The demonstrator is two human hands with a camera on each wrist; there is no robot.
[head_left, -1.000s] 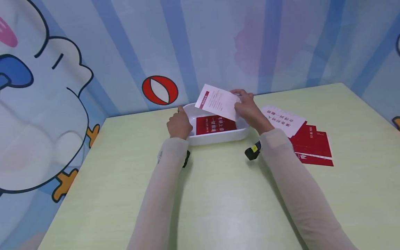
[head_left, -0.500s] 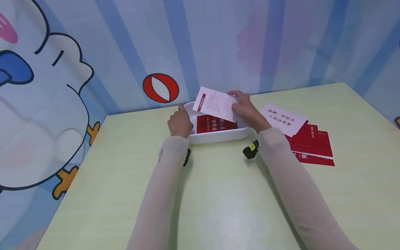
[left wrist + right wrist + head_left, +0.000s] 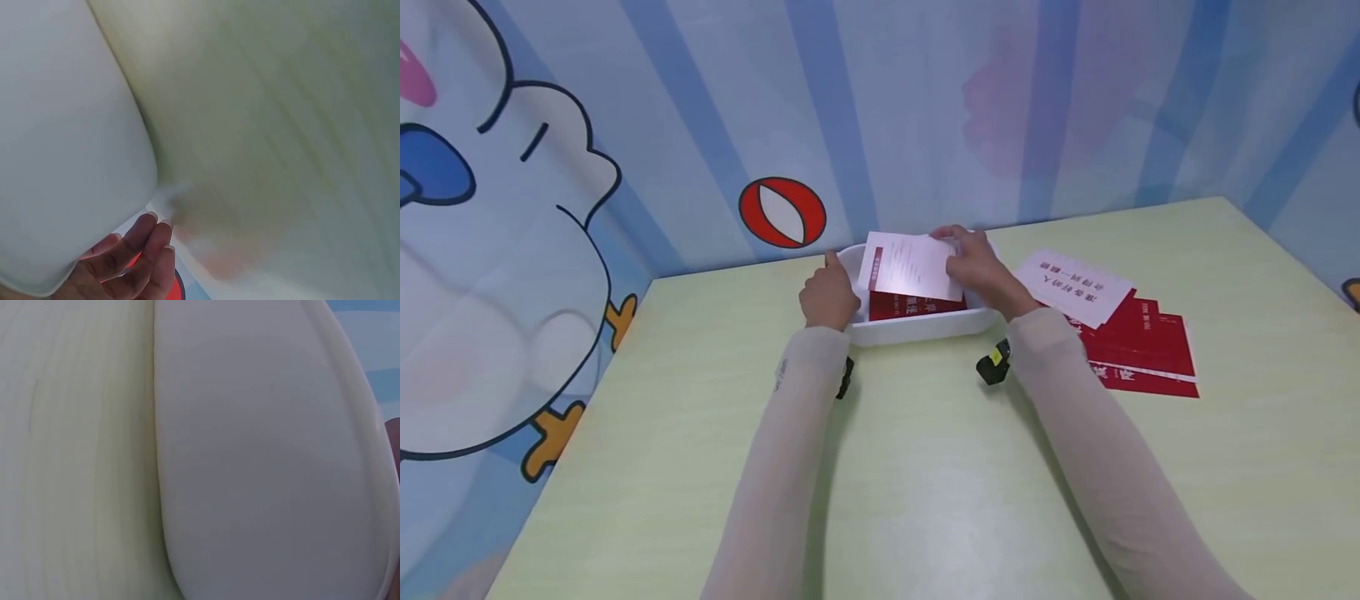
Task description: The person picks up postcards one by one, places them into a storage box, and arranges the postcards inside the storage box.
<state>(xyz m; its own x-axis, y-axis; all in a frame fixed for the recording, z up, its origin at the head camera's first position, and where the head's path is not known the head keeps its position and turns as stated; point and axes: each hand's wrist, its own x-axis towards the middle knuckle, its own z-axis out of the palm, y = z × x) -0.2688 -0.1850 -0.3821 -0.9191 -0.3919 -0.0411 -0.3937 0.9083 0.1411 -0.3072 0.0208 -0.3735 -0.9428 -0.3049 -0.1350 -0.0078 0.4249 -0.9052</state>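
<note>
On the pale surface [image 3: 910,467], the left grip [image 3: 829,295] holds a white tray [image 3: 925,330]. The right grip [image 3: 979,262] pinches a card [image 3: 910,265] by its right end.

The held paper card [image 3: 912,265] looks glossy, the tray [image 3: 925,328] like smooth plastic.

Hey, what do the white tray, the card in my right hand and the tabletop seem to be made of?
White tray: probably plastic, possibly ceramic; smooth wall, soft sheen.
Card in your right hand: likely coated paper or cardstock, from its print and bright glare.
Tabletop: perhaps wood-look laminate; faint grain-like streaks, glossy highlight.
</note>
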